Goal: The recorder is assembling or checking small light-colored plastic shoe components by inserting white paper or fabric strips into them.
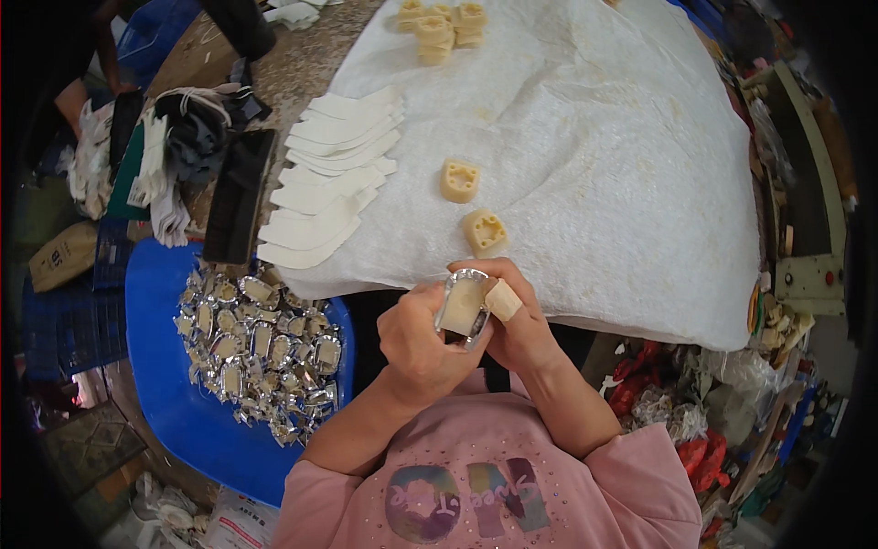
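In front of my chest, my left hand [413,331] and my right hand [523,320] are both closed on one small piece with a shiny silver rim and a flat beige face [465,302]. My left fingers press its left side, while the right hand supports it from behind and the right. A beige wrap [502,300] covers my right thumb. Just beyond the hands, a cream-coloured block with a hollowed top [485,232] rests on the white woven sheet [585,183]. Farther off sits a second cream block [459,181]. What the fingers cover underneath is hidden.
A blue basin [146,366] at the left holds several silver-rimmed pieces. White cut strips [320,197] overlap along the sheet's left edge, beside a black tray [240,197]. More cream blocks [433,35] are stacked at the far side. Plastic bags and scraps [681,412] crowd the right.
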Demonstrator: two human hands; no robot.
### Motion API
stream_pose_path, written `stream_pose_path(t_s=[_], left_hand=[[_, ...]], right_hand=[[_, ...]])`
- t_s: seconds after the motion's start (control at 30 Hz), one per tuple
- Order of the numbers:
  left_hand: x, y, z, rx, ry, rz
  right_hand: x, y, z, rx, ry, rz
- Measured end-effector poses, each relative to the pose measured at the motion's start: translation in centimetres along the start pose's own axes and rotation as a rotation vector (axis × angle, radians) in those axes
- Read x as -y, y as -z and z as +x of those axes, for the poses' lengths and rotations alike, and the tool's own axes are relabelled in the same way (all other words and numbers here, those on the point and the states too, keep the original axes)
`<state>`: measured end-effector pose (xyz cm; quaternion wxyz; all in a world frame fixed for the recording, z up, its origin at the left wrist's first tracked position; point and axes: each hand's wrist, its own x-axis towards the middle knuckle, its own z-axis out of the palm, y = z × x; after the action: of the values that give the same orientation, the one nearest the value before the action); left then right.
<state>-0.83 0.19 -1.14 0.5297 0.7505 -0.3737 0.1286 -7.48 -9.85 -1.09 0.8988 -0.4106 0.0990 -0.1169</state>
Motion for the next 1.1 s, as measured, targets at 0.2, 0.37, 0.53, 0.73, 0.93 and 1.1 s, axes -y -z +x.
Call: stream_pose_path(t_s=[0.2, 0.37, 0.53, 0.73, 0.93, 1.1], left_hand=[[1.4, 0.9, -0.2, -0.027, -0.019, 0.017], [4.2, 5.2, -0.6, -0.081, 0.162, 0.04], [8.8, 12.8, -2.0, -0.249, 0.367, 0.496], [10.9, 19.2, -2.8, -0.489, 0.377, 1.088], [6.2, 10.2, 1.3, -0.06, 0.019, 0.338], [6.0, 5.1, 2.3, 0.102, -0.127, 0.233]], right_hand=[[-0.2, -1.7, 0.6, -0.125, 0.278, -0.833], [0.6, -2.7, 4.1, 0.147, 0.27, -0.911], [0.6, -3.7, 8.4, 0.139, 0.523, -1.403], [0.1, -4.3, 11.0, 0.209, 0.61, -1.792], [-0.4, -3.8, 13.3, 0.369, 0.79, -1.925], [0.1, -4.4, 13.6, 0.347, 0.746, -1.861]])
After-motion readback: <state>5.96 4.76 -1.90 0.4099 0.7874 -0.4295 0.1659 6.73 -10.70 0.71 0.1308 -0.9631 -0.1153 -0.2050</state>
